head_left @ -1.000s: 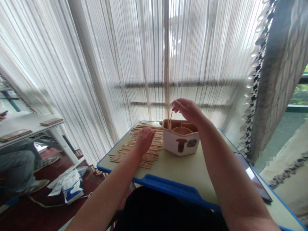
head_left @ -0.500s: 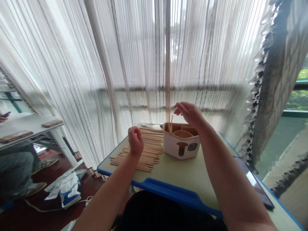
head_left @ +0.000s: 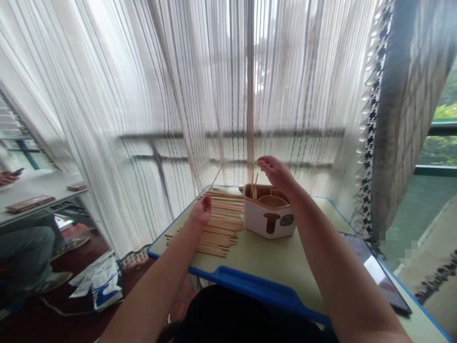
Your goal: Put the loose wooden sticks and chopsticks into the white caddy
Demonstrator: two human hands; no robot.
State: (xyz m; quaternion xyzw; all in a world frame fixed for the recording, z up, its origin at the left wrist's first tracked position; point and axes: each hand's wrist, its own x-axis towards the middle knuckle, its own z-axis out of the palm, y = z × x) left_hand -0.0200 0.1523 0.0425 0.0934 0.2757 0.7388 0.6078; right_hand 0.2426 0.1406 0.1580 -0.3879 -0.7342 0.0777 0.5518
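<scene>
My left hand is closed on one thin wooden chopstick, which slants up and to the right from the fingers. Below and beside that hand, many loose chopsticks lie side by side on the table. Over the back of a white box with brown compartments, my right hand hovers with bent fingers slightly apart, and I see nothing in it. A few chopsticks stand upright in the box's left compartment.
A small table with a blue rim carries these things. At its right edge lies a dark tablet; a metal utensil lies behind the chopsticks. String curtains hang behind. At left, a person sits by a white table.
My left hand has turned and now shows a chopstick raised from its fingers. My right hand stays above the box, its fingers drawn in a little. The view has shifted slightly.
</scene>
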